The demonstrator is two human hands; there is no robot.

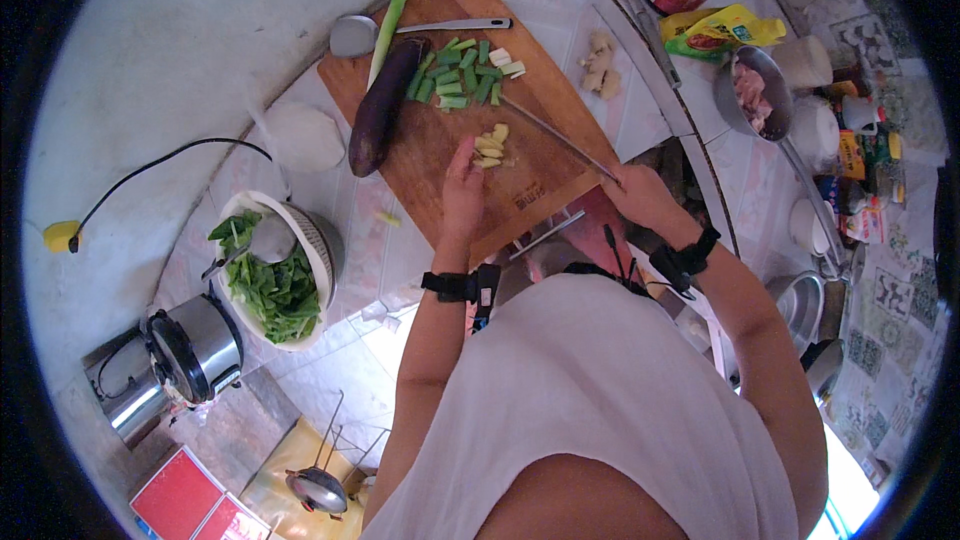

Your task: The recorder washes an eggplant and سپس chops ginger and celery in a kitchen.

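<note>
Item 1: wooden rectangular cutting board [440,155], on the tiled tabletop [350,230], at the centre of my view.

Item 2: small pile of pale yellow sliced ginger [490,146], on the board, just at 12 o'clock of my left hand [462,190]. The left fingers rest on the slices, pressing them down; the hand is not closed around them.

Item 3: long steel-bladed kitchen knife [555,135]. My right hand [640,195] is clenched around its handle at 3 o'clock of the board; the blade runs toward 10 o'clock, its tip near the ginger and the green pieces.

Item 4: heap of chopped green scallion pieces [455,75], at 12 o'clock of the ginger, on the board.

Item 5: long dark purple eggplant [382,110], lying at 9 o'clock of the scallion, half over the board's edge.

Item 6: steel ladle [355,35], at the board's far end.

Item 7: white colander of green leaves [320,250], at 9 o'clock of my left hand, well apart.

Item 8: steel bowl of raw meat [735,90], at 2 o'clock, beside a yellow packet [720,28].
</note>
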